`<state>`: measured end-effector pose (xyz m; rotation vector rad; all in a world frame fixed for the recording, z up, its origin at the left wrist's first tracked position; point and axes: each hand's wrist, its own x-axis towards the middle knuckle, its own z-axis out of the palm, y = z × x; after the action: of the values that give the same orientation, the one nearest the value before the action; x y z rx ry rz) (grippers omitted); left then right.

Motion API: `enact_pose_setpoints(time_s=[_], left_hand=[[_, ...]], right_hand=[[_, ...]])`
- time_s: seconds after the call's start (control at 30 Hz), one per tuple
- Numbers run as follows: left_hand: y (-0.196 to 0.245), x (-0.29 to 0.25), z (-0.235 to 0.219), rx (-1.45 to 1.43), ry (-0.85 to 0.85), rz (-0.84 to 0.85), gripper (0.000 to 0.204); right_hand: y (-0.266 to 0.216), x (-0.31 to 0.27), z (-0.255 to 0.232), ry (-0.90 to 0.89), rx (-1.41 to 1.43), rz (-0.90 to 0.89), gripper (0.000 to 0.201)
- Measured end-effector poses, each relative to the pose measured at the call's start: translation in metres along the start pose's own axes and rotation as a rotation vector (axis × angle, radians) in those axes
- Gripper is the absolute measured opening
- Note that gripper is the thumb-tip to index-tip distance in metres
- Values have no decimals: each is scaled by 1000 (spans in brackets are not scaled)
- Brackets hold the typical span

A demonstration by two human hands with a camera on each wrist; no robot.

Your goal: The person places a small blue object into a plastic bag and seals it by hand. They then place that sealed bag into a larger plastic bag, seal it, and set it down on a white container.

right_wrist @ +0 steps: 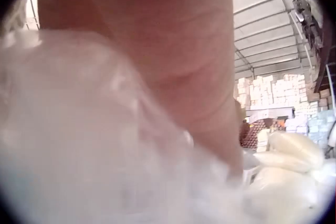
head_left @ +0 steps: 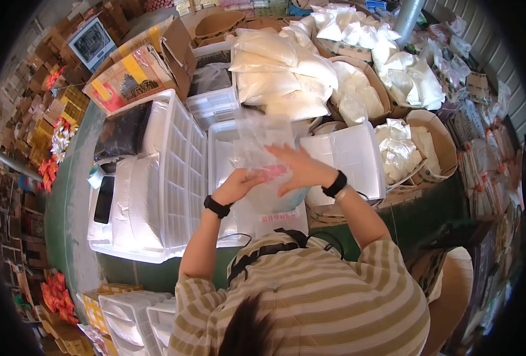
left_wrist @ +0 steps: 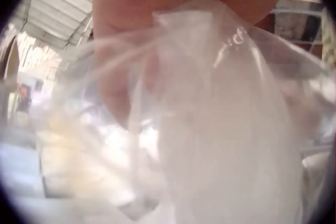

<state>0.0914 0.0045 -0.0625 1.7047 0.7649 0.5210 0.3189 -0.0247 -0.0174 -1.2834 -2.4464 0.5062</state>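
Observation:
A clear plastic bag (head_left: 261, 139) with pink on it stands between the two hands, above a white crate (head_left: 216, 155). The left hand (head_left: 237, 184) pinches its near left side; in the left wrist view the hand (left_wrist: 184, 1) is at the top of the thin film (left_wrist: 231, 119), with a finger seen through it. On the other side the right hand (head_left: 304, 170) lies against the bag with fingers spread. The right wrist view has the palm side of that hand (right_wrist: 157, 50) close up beside the blurred film (right_wrist: 73, 129). What the bag holds is unclear.
Left of the hands, a white crate (head_left: 183, 172) holds filled bags, a black phone (head_left: 104, 199) and a small roll (head_left: 96, 177). A cardboard box (head_left: 138, 68) stands beyond. Filled pale bags (head_left: 283, 74) are piled ahead, and a white-topped container (head_left: 343, 157) is at the right.

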Motion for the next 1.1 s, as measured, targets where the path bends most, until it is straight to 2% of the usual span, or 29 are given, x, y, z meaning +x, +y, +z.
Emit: enact_pose_setpoints(time_s=[0.07,0.17,0.27,0.33,0.37,0.4,0.47,0.57,0.63,0.67,0.7,0.8,0.83,0.87,0.9,0.93,1.0,1.07,1.1], left_hand=[[22,2,-5,240,-37,133,18],[33,0,-13,768,-51,47,28],[37,-19,-19,491,379,269,51],[35,-31,-23,653,271,263,63],[34,-39,-21,670,144,196,67],[32,-46,-20,688,16,129,71],[30,-59,-18,593,-378,-115,73],[-19,-93,6,22,-292,-168,66],[-101,-113,39,-93,-80,-273,61],[-123,-117,50,-150,27,-324,59],[-101,-112,56,2,61,-284,39],[-135,-112,44,-144,233,-444,26],[-104,-107,38,-311,385,-451,18],[-126,-108,23,-266,409,-472,14],[-121,-104,17,-455,498,-402,14],[-111,-100,12,-640,588,-323,13],[-94,-92,2,-615,665,-277,13],[-88,-87,-4,-596,716,-234,15],[-87,-85,-5,-592,729,-218,16]], right_hand=[[2,3,17,-280,253,115,84],[8,-3,54,-170,581,80,68],[25,-6,83,-218,639,175,50],[6,-4,70,-380,440,101,41],[-2,-4,67,-463,341,64,36],[-6,-5,71,-472,357,17,34],[-8,-5,79,-481,384,-78,29],[26,-8,112,-340,671,-29,18],[43,-13,123,-333,638,68,23],[50,-16,128,-331,620,117,25],[52,-19,133,-350,617,142,28],[59,-26,143,-362,688,224,34],[64,-24,141,-332,768,260,36],[70,-22,139,-304,848,298,39],[63,-17,111,-380,873,428,51],[67,-14,111,-355,1081,419,56],[74,-6,110,-288,1489,377,69],[71,4,111,-148,1399,272,77],[65,5,119,-43,1401,301,77]])
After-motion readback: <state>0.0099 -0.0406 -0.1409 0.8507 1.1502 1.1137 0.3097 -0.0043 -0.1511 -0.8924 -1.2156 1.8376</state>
